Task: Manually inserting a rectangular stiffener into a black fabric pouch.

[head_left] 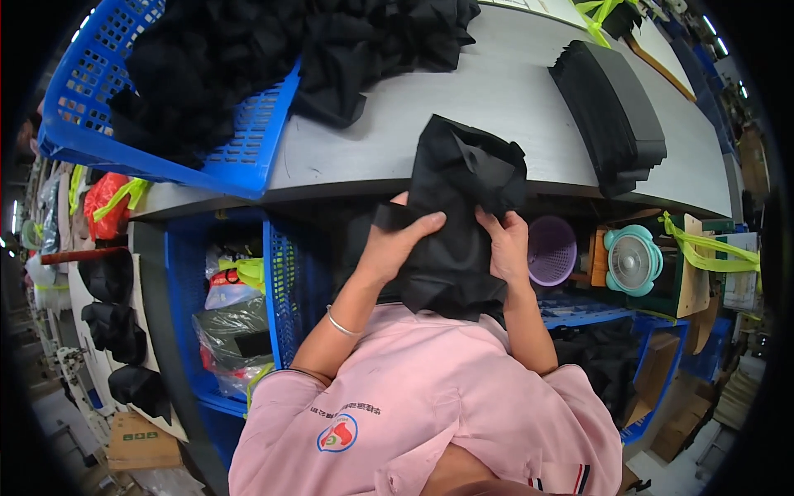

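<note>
Head view, black fabric piece: the folded black fabric piece point(451, 264) lies at the centre of the frame, before your chest, its upper part over the table edge and its lower end against your pink shirt point(413, 364).
Head view, left hand: your left hand point(397, 244), left of centre, grips the fabric's left side, thumb laid across the front; the other fingers are mostly hidden behind the cloth, so their spread cannot be told.
Head view, right hand: your right hand point(508, 244), right of centre, pinches the fabric's right side between thumb and bent fingers; how firmly they press cannot be told.
Head view, upper left: a blue plastic basket point(157, 171) on the grey table point(488, 91), with a heap of black cloth point(248, 66) in it and spilling to its right.
Head view, upper right: a stack of black panels point(608, 116), lying on the table.
Head view, right of centre: a purple basket point(552, 250) below the table edge, just beside a turquoise fan point(634, 261).
Head view, lower left: a blue crate point(283, 289) holding plastic-wrapped goods point(236, 326).
</note>
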`<state>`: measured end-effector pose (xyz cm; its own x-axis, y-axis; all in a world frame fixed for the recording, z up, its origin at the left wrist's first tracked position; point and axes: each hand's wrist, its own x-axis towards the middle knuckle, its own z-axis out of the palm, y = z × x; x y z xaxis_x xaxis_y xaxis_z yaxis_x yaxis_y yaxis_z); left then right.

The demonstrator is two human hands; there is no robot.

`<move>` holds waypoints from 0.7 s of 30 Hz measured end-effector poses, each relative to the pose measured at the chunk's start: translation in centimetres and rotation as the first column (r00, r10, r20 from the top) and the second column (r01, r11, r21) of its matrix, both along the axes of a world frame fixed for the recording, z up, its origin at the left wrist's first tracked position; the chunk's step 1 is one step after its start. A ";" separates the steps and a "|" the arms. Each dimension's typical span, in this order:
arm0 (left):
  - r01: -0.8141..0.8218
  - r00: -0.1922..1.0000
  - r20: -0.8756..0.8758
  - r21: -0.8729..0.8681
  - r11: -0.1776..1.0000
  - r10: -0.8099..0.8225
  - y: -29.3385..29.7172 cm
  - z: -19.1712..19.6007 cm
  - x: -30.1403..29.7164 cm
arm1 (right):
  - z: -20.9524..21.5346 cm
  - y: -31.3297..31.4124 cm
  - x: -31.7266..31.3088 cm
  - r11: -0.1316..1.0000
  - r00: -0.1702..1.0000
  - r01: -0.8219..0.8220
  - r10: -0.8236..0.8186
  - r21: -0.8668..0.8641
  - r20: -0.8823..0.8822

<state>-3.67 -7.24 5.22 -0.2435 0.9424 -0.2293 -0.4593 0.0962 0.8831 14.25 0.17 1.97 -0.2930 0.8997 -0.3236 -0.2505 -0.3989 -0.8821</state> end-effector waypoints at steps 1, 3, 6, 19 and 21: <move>-0.009 0.999 0.047 -0.040 0.999 0.011 0.2 -0.4 -0.4 | 0.9 -0.2 -0.5 1.000 1.000 0.001 -0.001 0.019 -0.002; 0.007 0.997 0.076 -0.083 0.997 -0.001 0.3 0.1 -1.0 | 2.8 -0.5 -0.9 0.999 1.000 -0.023 0.023 0.024 0.011; -0.017 0.992 0.125 -0.003 1.000 0.018 0.1 -0.3 -0.2 | 2.0 -0.4 -0.4 0.993 0.994 -0.058 0.049 0.100 0.097; 0.076 0.991 -0.112 0.051 0.996 -0.070 -0.1 -0.3 -0.4 | 0.2 1.0 0.3 0.983 0.979 -0.032 -0.006 0.180 0.206; 0.015 0.916 -0.397 0.182 0.983 0.060 -0.1 -2.0 -1.3 | 2.1 1.2 0.8 0.898 0.913 0.025 -0.200 0.439 0.355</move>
